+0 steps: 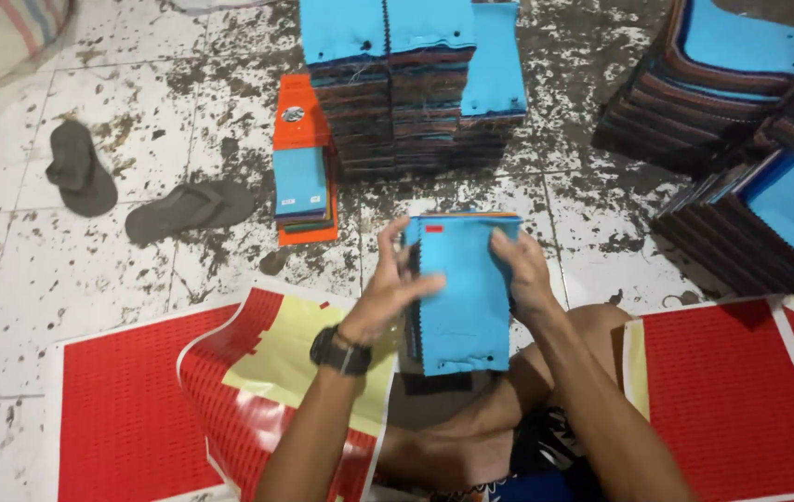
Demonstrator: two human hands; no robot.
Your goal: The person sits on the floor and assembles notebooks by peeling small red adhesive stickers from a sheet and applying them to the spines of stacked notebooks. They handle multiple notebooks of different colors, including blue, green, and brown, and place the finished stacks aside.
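Observation:
I hold a thick stack of fabric swatches with a bright blue top sheet (462, 297) upright over my lap. My left hand (392, 284), with a black watch on its wrist, grips the stack's left edge, fingers spread across the blue face. My right hand (520, 270) clasps the upper right edge. A small red tag sits at the stack's top left corner. The stack's lower end rests near my knee.
Tall piles of blue-topped swatch stacks (411, 84) stand ahead, with more leaning piles (741, 139) at the right. An orange-backed swatch set (304, 167) lies on the stained tile floor. Two dark sandals (137, 191) lie at the left. Red printed sheets (146, 400) cover the floor beside me.

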